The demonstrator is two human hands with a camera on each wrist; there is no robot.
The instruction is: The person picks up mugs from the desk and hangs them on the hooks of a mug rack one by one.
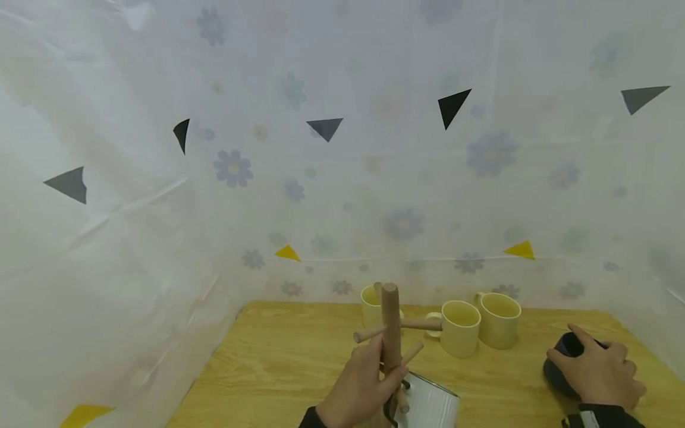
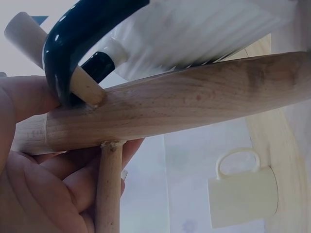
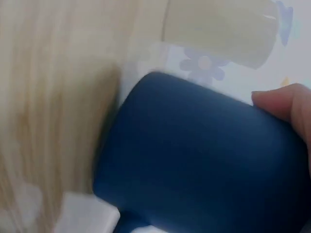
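My left hand (image 1: 363, 385) grips the upright post of a wooden mug tree (image 1: 390, 333) near the table's front edge. In the left wrist view my fingers (image 2: 58, 179) curl round the post (image 2: 184, 102). A white ribbed mug (image 1: 430, 405) hangs by its black handle (image 2: 68, 48) on a low peg of the tree. At the right, my right hand (image 1: 599, 371) lies over a dark blue mug (image 1: 562, 348) on the table, fingers curled on it. The right wrist view shows the blue mug (image 3: 204, 165) close up with a fingertip (image 3: 286, 102) on its side.
Three cream mugs stand at the back of the wooden table (image 1: 278, 356): one behind the tree (image 1: 369, 304), one (image 1: 460, 328) and another (image 1: 500, 319) to its right. A white flowered sheet (image 1: 342, 178) walls in the back and both sides.
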